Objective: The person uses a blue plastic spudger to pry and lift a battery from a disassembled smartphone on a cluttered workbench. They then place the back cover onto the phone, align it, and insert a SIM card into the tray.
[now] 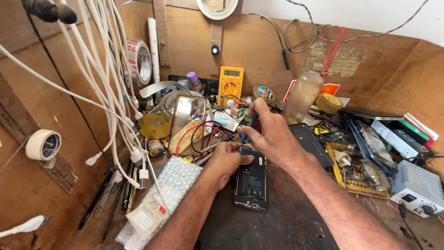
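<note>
An opened black phone (251, 183) lies back-up on the dark bench with its battery and circuit board showing. My left hand (226, 157) rests on the phone's upper left corner and steadies it. My right hand (270, 134) is over the phone's top end, fingers closed around a thin blue-handled tool (252, 121) whose tip points down at the board. Red and black probe leads (203, 134) curl just left of my hands.
A yellow multimeter (230, 83) leans against the back wall. A clear bottle (303, 96), solder tins and loose phone parts (365, 143) crowd the right. White cables (111, 92) hang at left above a bubble-wrap piece (173, 183). A white power unit (418, 190) sits far right.
</note>
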